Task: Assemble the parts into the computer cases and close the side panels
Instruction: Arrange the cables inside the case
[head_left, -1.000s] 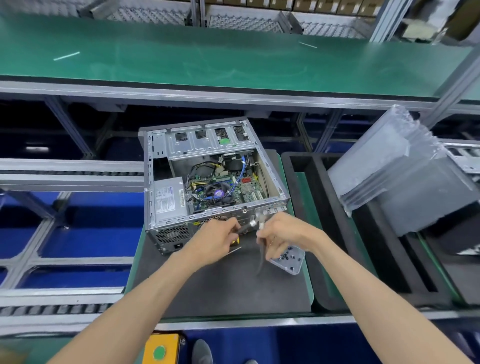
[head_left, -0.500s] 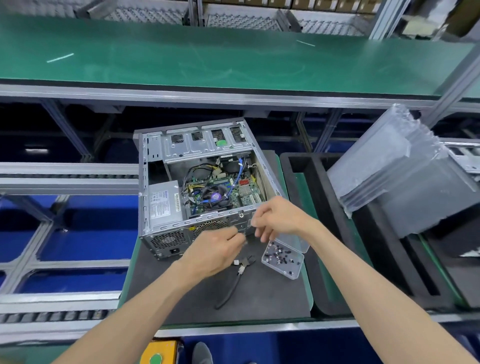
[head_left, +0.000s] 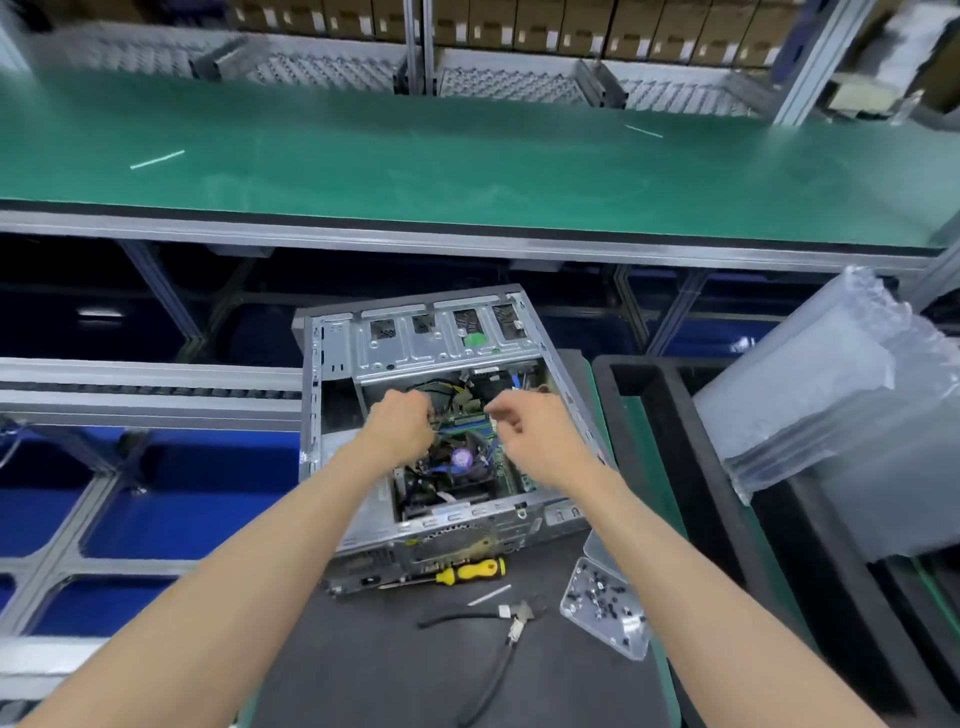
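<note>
Hands (head_left: 400, 431) (head_left: 540, 441) in open case (head_left: 332, 415) — wiring exposed | grip unclear

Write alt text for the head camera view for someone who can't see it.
Both the left hand and right hand reach into an open computer case lying on a dark mat. In front of it lie a yellow screwdriver, pliers and a clear screw box.

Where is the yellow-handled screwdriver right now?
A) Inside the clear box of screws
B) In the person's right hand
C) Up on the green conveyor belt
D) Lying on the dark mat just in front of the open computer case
D: the screwdriver lies on the dark mat against the near side of the computer case, while both hands reach inside the case.
</note>
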